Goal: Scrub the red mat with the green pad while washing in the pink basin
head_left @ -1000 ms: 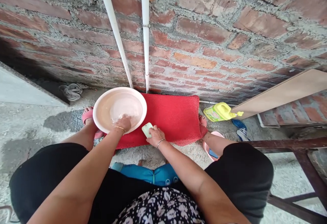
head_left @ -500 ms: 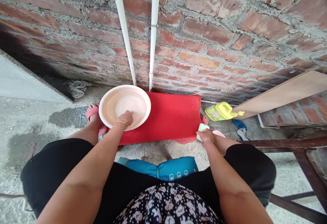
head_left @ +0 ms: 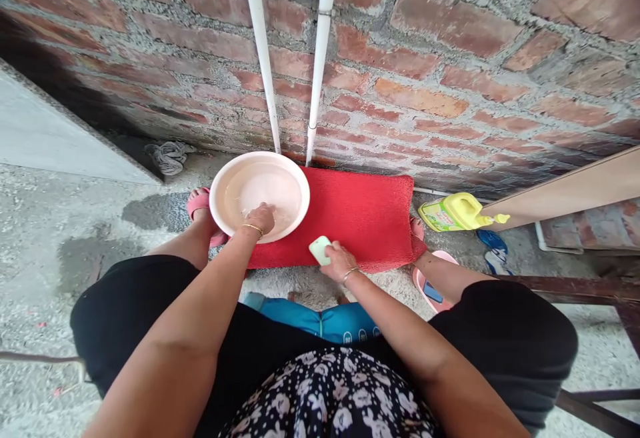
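My left hand (head_left: 262, 217) is dipped into the water of a pale pink basin (head_left: 216, 206). Its fingers are partly hidden in the water, so their grip does not show. My right hand (head_left: 340, 263) is closed around a pale green block with rounded corners (head_left: 319, 250), whose exact kind I cannot make out. It is held over the near edge of a red mat (head_left: 360, 208), right of the basin. The mat lies across a low support that is hidden beneath it, and the basin stands over the mat's left end.
A yellow jug (head_left: 453, 213) stands right of the mat, near blue slippers (head_left: 493, 245). A small pink tub (head_left: 425, 291) holding a dark blue item is beside my right leg. A grey rag (head_left: 169, 157) lies left by the brick wall (head_left: 200, 45). Two white pipes (head_left: 316, 85) run down it.
My right hand has moved left with the pale green block, from beside my right leg to over the mat. My left hand stays in the basin. The view has shifted slightly.
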`<state>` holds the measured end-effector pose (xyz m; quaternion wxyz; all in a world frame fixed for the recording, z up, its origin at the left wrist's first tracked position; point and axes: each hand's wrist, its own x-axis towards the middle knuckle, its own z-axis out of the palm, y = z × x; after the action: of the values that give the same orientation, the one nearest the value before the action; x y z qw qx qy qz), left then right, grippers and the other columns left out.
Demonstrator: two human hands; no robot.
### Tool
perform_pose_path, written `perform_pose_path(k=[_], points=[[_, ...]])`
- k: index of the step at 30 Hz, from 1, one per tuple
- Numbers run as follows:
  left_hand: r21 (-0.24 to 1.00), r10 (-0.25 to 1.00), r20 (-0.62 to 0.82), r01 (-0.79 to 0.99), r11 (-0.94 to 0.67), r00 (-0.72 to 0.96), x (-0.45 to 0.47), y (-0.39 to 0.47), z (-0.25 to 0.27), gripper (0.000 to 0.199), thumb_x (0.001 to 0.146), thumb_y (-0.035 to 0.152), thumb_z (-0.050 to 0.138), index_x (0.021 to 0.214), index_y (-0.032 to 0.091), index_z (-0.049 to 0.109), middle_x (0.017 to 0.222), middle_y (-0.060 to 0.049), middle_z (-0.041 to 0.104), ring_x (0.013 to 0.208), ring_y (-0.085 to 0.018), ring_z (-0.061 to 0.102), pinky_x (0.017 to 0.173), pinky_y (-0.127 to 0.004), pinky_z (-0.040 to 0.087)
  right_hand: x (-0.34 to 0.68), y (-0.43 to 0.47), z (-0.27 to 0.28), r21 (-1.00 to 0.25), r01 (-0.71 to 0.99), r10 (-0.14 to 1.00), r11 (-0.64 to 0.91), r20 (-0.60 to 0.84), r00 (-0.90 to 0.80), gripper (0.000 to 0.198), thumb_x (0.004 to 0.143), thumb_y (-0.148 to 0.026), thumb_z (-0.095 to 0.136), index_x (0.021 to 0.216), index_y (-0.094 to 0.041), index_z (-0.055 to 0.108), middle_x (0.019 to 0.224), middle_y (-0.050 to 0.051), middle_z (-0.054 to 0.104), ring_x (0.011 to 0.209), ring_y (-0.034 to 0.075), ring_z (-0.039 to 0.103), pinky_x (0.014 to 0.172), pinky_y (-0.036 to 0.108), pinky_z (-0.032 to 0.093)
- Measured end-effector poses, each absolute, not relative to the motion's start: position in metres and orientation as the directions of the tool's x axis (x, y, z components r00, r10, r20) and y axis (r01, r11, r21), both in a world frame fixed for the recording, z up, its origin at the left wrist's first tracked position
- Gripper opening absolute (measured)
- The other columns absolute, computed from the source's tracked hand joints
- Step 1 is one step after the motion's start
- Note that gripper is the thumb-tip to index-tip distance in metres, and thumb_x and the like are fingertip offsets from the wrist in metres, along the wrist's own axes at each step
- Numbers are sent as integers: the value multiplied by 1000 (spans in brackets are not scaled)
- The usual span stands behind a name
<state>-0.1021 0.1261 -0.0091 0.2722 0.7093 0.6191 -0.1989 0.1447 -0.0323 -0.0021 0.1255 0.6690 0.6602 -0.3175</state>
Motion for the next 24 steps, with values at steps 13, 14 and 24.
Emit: perform_pose_path(k=[13, 14, 24], points=[[137, 761, -629, 986, -92, 158, -103, 130, 9, 53, 92, 21, 41, 142, 21, 57, 143, -16, 56, 121, -27, 64, 103, -39, 51, 321, -52, 35, 71, 742, 622, -667, -496, 606, 39, 81, -45, 71, 111, -21, 66, 115, 10, 55, 94, 22, 64, 78, 31, 46], [130, 764, -627, 987, -92, 154, -103, 130, 9, 52, 92, 21, 40, 141, 21, 57, 143, -16, 55, 121, -28, 63, 104, -40, 50, 310, -46, 31, 2, 760, 667, -650, -478, 571, 37, 80, -46, 72, 109, -23, 66, 115, 8, 54, 91, 19, 62, 77, 29, 45], [92, 783, -612, 993, -68, 110, -103, 133, -1, 53, 94, 25, 34, 143, 24, 55, 135, -18, 56, 115, -34, 63, 98, -52, 50, 268, 1, -3, -208, 900, 845, -383, -473, 250, 35, 80, -37, 75, 112, -26, 65, 116, 3, 53, 96, 17, 57, 81, 26, 42]])
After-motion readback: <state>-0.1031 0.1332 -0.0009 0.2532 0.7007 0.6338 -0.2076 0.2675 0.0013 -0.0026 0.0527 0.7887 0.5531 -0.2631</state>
